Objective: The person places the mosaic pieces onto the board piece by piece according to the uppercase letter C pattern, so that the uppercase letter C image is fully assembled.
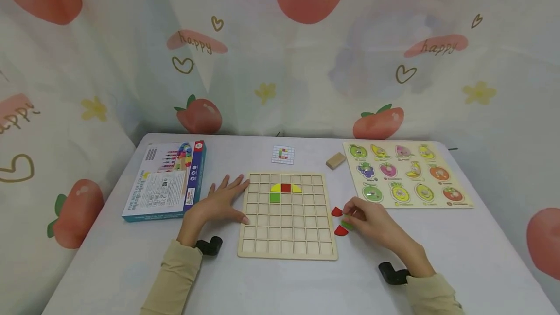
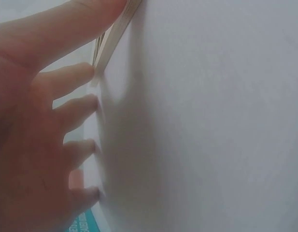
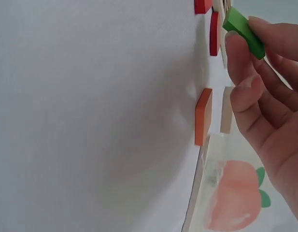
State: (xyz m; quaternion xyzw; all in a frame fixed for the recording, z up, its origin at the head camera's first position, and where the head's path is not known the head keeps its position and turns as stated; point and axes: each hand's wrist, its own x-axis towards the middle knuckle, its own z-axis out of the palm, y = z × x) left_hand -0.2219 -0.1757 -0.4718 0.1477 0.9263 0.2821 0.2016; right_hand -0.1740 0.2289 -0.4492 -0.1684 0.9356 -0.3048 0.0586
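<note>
A square wooden grid board [image 1: 288, 234] lies mid-table. Near its top sit a red square [image 1: 286, 188] with yellow rounded pieces [image 1: 275, 188] on either side, and a green square [image 1: 274, 198] below the left one. My left hand [image 1: 219, 203] rests at the board's left edge, fingers spread and thumb on the edge. Right of the board, my right hand [image 1: 369, 220] pinches a green piece [image 3: 243, 31] between thumb and finger. Beside that hand, red wedge pieces [image 1: 341, 231] lie on the table. An orange piece [image 3: 204, 116] shows in the right wrist view.
A small pattern card [image 1: 283, 154] lies behind the board. To its right are a wooden block [image 1: 336, 161] and a fruit puzzle board [image 1: 409, 174]. A blue-edged box [image 1: 164, 179] lies at the left. Patterned cloth hangs behind the table.
</note>
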